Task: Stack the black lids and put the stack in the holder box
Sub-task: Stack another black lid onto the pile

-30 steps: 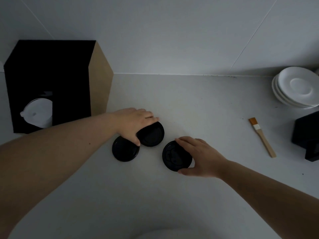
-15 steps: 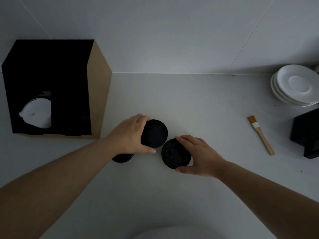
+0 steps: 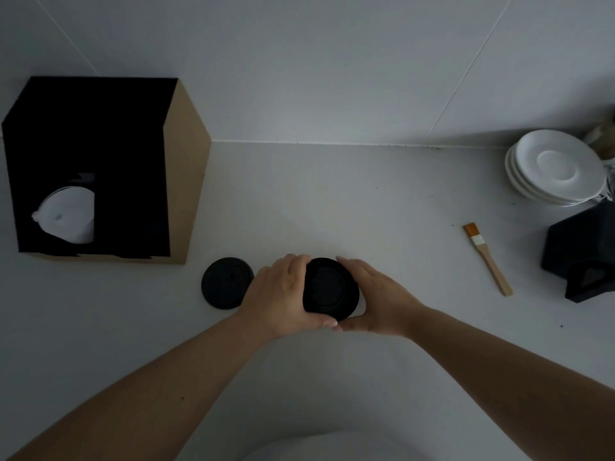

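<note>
Two black lids (image 3: 331, 289) sit one on the other at the middle of the white counter. My left hand (image 3: 279, 294) grips their left edge and my right hand (image 3: 376, 301) cups their right edge, thumbs meeting at the near side. A third black lid (image 3: 224, 282) lies flat on the counter just left of my left hand, apart from the pair. The holder box (image 3: 184, 194), black in front with brown cardboard sides, stands at the back left with white lids (image 3: 66, 216) showing in its left opening.
A small wooden brush (image 3: 489, 261) with orange bristles lies on the counter to the right. A stack of white saucers (image 3: 555, 168) stands at the back right, and a black object (image 3: 585, 251) sits at the right edge. A white wall runs behind.
My left hand lifted a lid from the left and set it over the lid under my right hand. Both hands now close around the pair. The third lid is uncovered.
</note>
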